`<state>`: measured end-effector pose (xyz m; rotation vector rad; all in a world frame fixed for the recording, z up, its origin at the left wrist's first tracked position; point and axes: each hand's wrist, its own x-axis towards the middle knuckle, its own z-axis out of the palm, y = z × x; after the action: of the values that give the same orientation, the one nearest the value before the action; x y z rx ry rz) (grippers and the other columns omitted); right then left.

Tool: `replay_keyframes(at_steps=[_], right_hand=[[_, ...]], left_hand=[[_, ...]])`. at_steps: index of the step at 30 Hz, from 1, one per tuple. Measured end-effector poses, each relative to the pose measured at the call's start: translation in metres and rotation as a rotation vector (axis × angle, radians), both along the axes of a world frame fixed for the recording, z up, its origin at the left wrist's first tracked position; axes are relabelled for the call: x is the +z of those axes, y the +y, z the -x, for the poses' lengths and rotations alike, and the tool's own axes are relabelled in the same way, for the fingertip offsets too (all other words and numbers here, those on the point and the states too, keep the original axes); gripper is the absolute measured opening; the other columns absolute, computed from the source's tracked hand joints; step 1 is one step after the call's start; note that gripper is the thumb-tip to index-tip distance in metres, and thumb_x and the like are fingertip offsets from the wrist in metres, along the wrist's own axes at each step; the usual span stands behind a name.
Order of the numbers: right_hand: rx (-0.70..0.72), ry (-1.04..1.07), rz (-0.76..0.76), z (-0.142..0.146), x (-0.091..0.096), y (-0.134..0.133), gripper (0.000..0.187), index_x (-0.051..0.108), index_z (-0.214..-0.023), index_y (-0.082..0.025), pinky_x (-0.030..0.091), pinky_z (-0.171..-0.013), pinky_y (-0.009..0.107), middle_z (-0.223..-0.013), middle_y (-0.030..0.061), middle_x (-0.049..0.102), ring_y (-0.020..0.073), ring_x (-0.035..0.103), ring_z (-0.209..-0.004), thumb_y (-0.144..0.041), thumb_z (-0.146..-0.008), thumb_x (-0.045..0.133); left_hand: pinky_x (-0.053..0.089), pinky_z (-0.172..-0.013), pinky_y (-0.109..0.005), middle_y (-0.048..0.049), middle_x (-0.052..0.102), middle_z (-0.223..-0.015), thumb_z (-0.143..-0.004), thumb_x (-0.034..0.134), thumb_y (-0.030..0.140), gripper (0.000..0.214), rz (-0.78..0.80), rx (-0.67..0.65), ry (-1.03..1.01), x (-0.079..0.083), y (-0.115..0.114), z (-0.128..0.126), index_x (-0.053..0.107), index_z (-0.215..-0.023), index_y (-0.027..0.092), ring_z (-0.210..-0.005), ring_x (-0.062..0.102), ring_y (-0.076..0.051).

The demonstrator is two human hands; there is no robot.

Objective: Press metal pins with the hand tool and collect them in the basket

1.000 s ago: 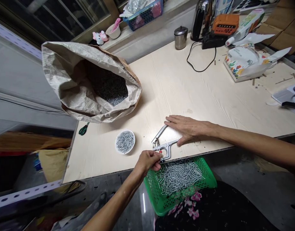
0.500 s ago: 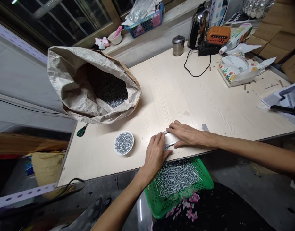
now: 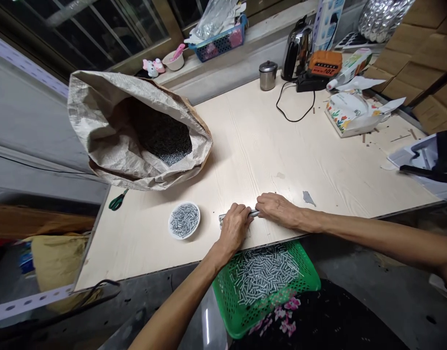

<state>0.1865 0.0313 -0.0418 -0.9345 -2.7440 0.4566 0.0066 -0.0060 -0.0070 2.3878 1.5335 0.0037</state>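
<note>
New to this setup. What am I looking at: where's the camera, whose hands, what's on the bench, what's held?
There is no machine here: one person works with two bare hands. The camera is worn on that person's head and looks forward and down, so the forearms enter from the bottom and right.

The left hand and right hand both grip a grey metal tool, mostly hidden by the fingers.

On the pale table are a white bowl of small metal pieces, scissors, a lidded metal canister and a tissue pack. An open sack at left holds more pieces, as does the green basket below the near edge.
</note>
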Motion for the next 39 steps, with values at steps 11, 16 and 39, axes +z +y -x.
replay_keyframes(at_steps=[11, 16, 39], right_hand=[[-0.089, 0.143, 0.056, -0.022, 0.021, 0.008, 0.044, 0.052, -0.123, -0.016, 0.04, -0.091, 0.043, -0.12, 0.0153, 0.055, 0.0267, 0.048, -0.109, -0.046, -0.092, 0.049], [-0.003, 0.149, 0.106, -0.003, 0.012, -0.011, 0.028, 0.06, -0.104, -0.017, 0.041, -0.077, 0.036, -0.097, 0.0084, 0.06, 0.0218, 0.052, -0.089, -0.041, -0.088, 0.058], [-0.023, 0.239, -0.009, 0.012, -0.019, -0.008, 0.027, 0.054, -0.084, -0.021, 0.036, -0.068, 0.034, -0.083, 0.0052, 0.058, 0.019, 0.051, -0.075, -0.033, -0.098, 0.035]], left_hand=[[0.046, -0.08, -0.031, -0.0082, 0.064, -0.096, -0.092, 0.046, 0.036, 0.027, -0.149, 0.541, -0.293, 0.018, -0.044, 0.049, 0.065, -0.097, 0.017, -0.09, 0.06, -0.02], [0.039, -0.063, -0.026, -0.0049, 0.064, -0.075, -0.082, 0.055, 0.045, 0.032, 0.109, 0.748, -0.168, 0.015, -0.058, 0.059, 0.066, -0.071, 0.017, -0.071, 0.058, -0.018], [0.041, -0.067, -0.026, -0.0063, 0.064, -0.09, -0.093, 0.046, 0.032, 0.027, -0.034, 0.608, 0.076, 0.067, -0.057, 0.092, 0.07, -0.09, 0.019, -0.082, 0.061, -0.018]])
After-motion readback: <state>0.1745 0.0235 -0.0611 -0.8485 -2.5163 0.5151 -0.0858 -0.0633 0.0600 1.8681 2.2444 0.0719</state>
